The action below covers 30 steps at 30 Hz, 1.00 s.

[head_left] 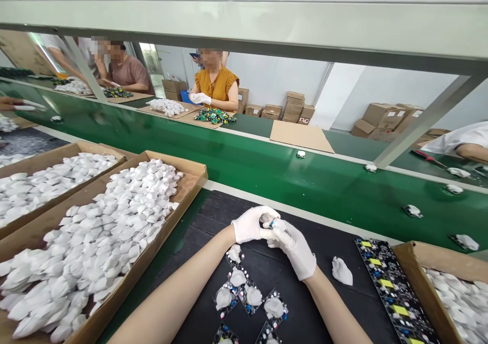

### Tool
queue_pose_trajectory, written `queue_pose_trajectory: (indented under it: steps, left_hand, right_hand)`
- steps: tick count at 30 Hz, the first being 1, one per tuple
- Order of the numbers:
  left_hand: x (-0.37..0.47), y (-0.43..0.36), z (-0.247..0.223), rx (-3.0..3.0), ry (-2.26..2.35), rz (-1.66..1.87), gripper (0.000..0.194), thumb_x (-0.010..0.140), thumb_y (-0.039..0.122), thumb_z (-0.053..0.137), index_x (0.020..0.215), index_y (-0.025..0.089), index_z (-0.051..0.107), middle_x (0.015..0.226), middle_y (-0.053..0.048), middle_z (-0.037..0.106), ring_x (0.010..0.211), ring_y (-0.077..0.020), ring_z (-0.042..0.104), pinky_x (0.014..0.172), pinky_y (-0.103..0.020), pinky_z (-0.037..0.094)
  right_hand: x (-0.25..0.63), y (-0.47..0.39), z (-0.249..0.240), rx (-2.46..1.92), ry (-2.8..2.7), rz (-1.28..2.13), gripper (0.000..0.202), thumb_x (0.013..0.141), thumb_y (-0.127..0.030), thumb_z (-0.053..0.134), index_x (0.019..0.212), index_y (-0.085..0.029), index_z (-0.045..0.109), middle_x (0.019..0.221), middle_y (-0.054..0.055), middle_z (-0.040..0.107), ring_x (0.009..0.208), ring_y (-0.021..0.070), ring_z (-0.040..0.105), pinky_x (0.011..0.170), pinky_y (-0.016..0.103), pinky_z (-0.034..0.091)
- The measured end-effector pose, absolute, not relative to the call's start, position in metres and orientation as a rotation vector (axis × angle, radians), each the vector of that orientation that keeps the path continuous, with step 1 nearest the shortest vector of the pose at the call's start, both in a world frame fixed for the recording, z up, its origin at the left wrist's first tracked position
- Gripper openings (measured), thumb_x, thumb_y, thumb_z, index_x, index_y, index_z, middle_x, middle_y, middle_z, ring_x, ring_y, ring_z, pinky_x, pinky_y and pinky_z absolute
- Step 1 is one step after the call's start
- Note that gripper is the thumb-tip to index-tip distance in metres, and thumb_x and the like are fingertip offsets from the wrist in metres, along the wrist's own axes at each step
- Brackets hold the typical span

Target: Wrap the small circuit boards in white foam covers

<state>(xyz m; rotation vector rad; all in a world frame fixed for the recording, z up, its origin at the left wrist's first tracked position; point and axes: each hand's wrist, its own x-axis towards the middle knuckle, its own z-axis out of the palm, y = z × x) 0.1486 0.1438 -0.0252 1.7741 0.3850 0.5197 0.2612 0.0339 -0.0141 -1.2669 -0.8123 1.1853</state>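
My left hand (249, 225) and my right hand (295, 248), both in white gloves, meet over the black mat (320, 232). Their fingers are closed round a small circuit board (272, 223); a blue part shows between them, but most of it is hidden. Below the hands lie several small black circuit boards (252, 295), each with a white putty-like lump pressed on top. To the right of my right hand sits a loose white lump (342, 271). Farther right lies a panel of joined boards (396, 293) with yellow parts.
Cardboard trays of white lumps stand at left (202, 174) and right (407, 252). Beyond the mat runs a green conveyor belt (244, 146) carrying several lump-topped boards (413, 211). A metal frame (244, 21) crosses overhead. Co-workers (217, 87) sit across the belt.
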Motion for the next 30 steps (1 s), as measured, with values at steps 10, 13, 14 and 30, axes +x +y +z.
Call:
queue_pose_trajectory:
  steps: [10, 13, 14, 30]
  left_hand:
    - [0.145, 0.145, -0.025, 1.767, 0.303, 0.471, 0.038, 0.058, 0.026, 0.078, 0.088, 0.015, 0.057, 0.074, 0.003, 0.055, 0.068, -0.0112, 0.05, 0.069, -0.026, 0.043]
    - [0.145, 0.146, -0.029, 1.773, 0.27, 0.489, 0.043, 0.058, 0.02, 0.076, 0.096, 0.017, 0.057, 0.081, 0.001, 0.057, 0.075, -0.013, 0.053, 0.076, -0.028, 0.044]
    - [0.145, 0.147, -0.03, 1.781, 0.261, 0.5, 0.046, 0.057, 0.017, 0.076, 0.099, 0.017, 0.056, 0.085, 0.0, 0.058, 0.077, -0.0137, 0.054, 0.078, -0.029, 0.044]
    - [0.145, 0.144, -0.027, 1.819, 0.244, 0.622, 0.046, 0.059, 0.021, 0.081, 0.098, 0.018, 0.055, 0.099, -0.005, 0.059, 0.092, -0.0198, 0.058, 0.086, -0.035, 0.045]
  right_hand:
    - [0.252, 0.032, -0.014, -1.54, -1.024, 0.936, 0.049, 0.068, -0.066, 0.051, 0.069, -0.017, 0.057, 0.046, -0.001, 0.053, 0.043, 0.0165, 0.055, 0.048, 0.03, 0.046]
    - [0.253, 0.034, -0.018, -1.545, -1.031, 0.877, 0.039, 0.07, -0.057, 0.055, 0.073, -0.018, 0.057, 0.051, 0.0, 0.056, 0.046, 0.0168, 0.055, 0.051, 0.031, 0.047]
    - [0.254, 0.034, -0.019, -1.546, -1.027, 0.855, 0.035, 0.069, -0.053, 0.058, 0.075, -0.018, 0.058, 0.054, 0.001, 0.057, 0.048, 0.0172, 0.056, 0.053, 0.033, 0.048]
    - [0.262, 0.037, -0.01, -1.06, -0.749, 1.245, 0.026, 0.067, -0.042, 0.069, 0.071, -0.017, 0.063, 0.068, 0.002, 0.055, 0.069, 0.018, 0.05, 0.068, 0.034, 0.044]
